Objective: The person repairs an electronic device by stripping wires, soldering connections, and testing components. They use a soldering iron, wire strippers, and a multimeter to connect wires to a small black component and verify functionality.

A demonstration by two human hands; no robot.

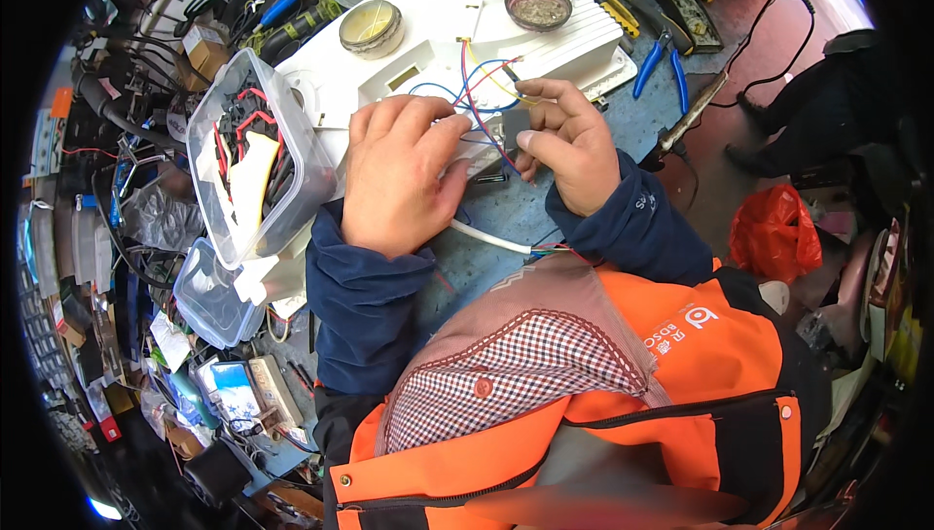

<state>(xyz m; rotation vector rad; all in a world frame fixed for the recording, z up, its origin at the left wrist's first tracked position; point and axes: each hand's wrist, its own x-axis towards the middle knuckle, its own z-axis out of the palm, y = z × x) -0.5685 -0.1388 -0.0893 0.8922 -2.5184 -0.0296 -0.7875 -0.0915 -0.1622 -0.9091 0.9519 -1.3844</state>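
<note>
My right hand (576,156) pinches a small dark grey rectangular block (517,128) between thumb and fingers. Thin red, blue and yellow wires (471,83) come out of a white plastic housing (433,49) and run down to the block; how they join it is hidden. My left hand (404,175) lies over the near edge of the housing, its fingers bent and its thumb apart, beside the wires. No held thing shows in it. Below the hands, a white cable (491,238) with bare coloured cores at its end lies on the blue worktop (477,272).
A clear plastic box (316,165) with red and black leads stands left of my left hand. Two round tins (372,28) (538,8) rest on the housing. Blue-handled pliers (664,73) lie at the right. A red bag (775,233) is on the floor.
</note>
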